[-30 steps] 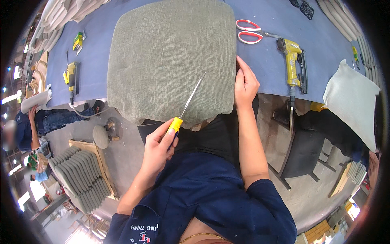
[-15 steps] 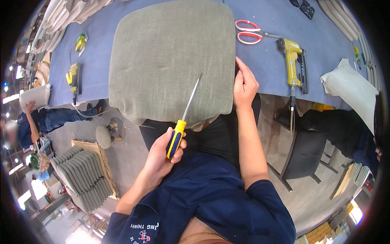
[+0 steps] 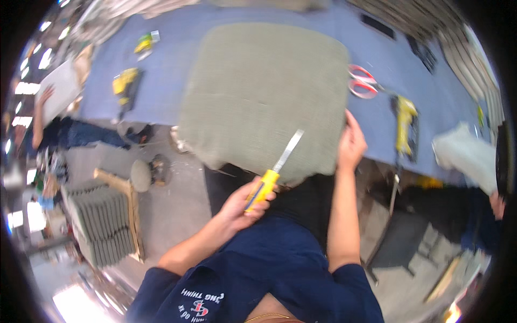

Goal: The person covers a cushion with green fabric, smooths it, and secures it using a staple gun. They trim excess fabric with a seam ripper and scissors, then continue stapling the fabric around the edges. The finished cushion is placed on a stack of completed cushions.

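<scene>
From here, the yellow screwdriver point(image 3: 262, 190), clasped in the left hand point(image 3: 245, 207), seems freshly rolled, its blade point(image 3: 288, 151) looking broader: merely a turn, I'd judge. Its long axis slants away and rightward over the cushion point(image 3: 258, 81) overhanging the desk's point(image 3: 161, 97) near edge. The right hand point(image 3: 353, 144) touches the cushion's right side; its grip I can't tell.

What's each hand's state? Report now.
Left hand: closed around the yellow-handled screwdriver.
Right hand: at the right edge of the grey-green cushion; grip cannot be told.

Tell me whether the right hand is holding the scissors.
No, the right hand is at the edge of the cushion, and the scissors lie apart on the blue table.
</scene>
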Available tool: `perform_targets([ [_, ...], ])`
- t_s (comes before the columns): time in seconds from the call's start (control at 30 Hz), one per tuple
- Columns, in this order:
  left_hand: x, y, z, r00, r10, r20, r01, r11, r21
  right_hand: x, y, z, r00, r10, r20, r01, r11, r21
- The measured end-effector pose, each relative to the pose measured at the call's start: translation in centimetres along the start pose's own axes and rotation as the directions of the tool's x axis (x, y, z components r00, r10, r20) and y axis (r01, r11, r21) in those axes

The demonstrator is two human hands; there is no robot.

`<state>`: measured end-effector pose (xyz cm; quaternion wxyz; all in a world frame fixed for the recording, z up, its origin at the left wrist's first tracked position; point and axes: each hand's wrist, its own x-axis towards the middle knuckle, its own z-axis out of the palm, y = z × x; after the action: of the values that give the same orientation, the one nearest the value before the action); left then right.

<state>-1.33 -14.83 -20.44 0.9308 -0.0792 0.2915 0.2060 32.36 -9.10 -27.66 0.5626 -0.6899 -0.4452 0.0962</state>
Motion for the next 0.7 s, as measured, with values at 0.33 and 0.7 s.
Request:
perform_targets([
  [0.33,2.8,3.6,-4.3,0.980,0.002,0.198,-0.043,0.978,0.202,-0.7,-0.3,0.5,0.999,0.038,0.010,-0.039,0.992,0.122],
  [0.7,-8.3,13.2,2.1,0.878,0.471,0.088,-0.189,0.173,0.967,-0.4,1.2,-0.1,0.999,0.027,-0.044,-0.023,0.997,0.074],
])
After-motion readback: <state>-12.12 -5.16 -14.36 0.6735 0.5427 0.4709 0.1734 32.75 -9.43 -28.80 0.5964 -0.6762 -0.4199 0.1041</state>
